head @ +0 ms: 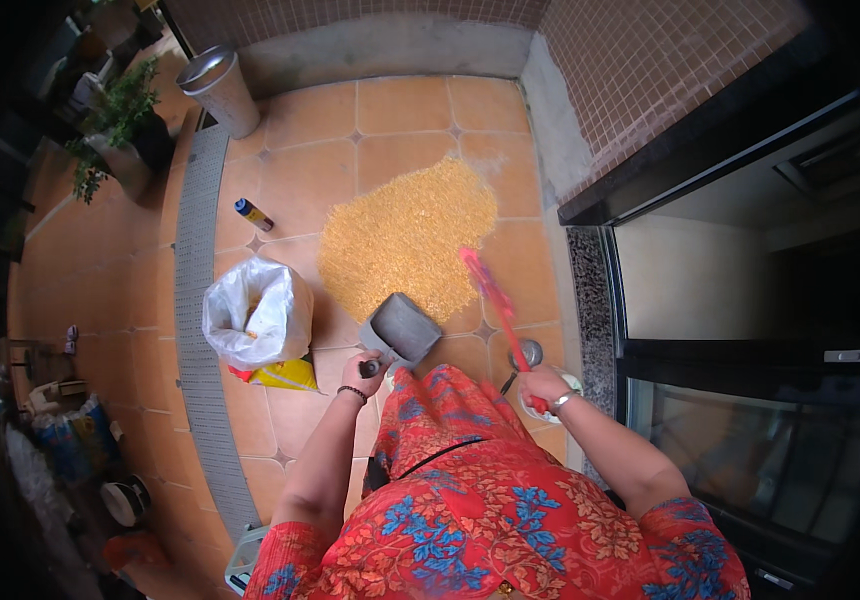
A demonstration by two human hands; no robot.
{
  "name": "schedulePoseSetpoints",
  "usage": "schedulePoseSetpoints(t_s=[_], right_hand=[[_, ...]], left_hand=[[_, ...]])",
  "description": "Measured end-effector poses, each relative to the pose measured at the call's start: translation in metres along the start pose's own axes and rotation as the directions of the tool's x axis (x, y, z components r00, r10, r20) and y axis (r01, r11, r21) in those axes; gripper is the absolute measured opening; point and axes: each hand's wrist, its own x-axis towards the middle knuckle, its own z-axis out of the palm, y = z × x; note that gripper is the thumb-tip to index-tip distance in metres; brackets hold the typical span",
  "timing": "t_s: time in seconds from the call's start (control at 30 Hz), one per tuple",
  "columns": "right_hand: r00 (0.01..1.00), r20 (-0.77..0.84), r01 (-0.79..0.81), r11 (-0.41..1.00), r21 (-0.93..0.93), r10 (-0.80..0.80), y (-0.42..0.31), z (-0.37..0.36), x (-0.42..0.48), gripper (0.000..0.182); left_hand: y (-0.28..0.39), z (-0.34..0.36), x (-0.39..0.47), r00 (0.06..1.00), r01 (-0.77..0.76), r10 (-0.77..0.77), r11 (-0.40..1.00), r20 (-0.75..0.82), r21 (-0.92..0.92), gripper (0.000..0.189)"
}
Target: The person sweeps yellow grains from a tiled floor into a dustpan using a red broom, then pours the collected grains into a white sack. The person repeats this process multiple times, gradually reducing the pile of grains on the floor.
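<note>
Spread in a broad patch over the tiled floor lies yellow grain [407,232] that looks like corn. My left hand [359,376] grips the handle of a grey dustpan [409,327], whose front edge rests at the near side of the grain. In my right hand [544,387] is the handle of a red brush [503,306], its blurred head at the right edge of the patch. To the left of the dustpan stands an open white plastic sack [291,300] with a little grain visible inside. A yellow and red bag [284,375] shows beneath it.
A metal ladle or strainer [527,351] and a white bowl-like container [571,382] sit near my right hand. Farther left are a spray can [254,214], a drain grate [197,300], a metal bin [231,105] and potted plants [126,112]. A glass door [700,352] borders the right.
</note>
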Motion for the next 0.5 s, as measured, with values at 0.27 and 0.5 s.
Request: schedulePoseSetpoints(t_s=[0.27,0.5], right_hand=[[0.995,0.102,0.003,0.986,-0.168,0.015,-0.033,0.101,-0.007,0.022],[0.978,0.208,0.014,0.996,-0.093,0.006,-0.053,0.123,-0.025,0.025]], left_hand=[[0.009,-0.005,0.033,0.991,-0.102,0.09,0.986,0.094,0.134,0.014],[0.014,-0.01,0.052,0.993,-0.03,0.018,0.994,0.119,0.105,0.013]])
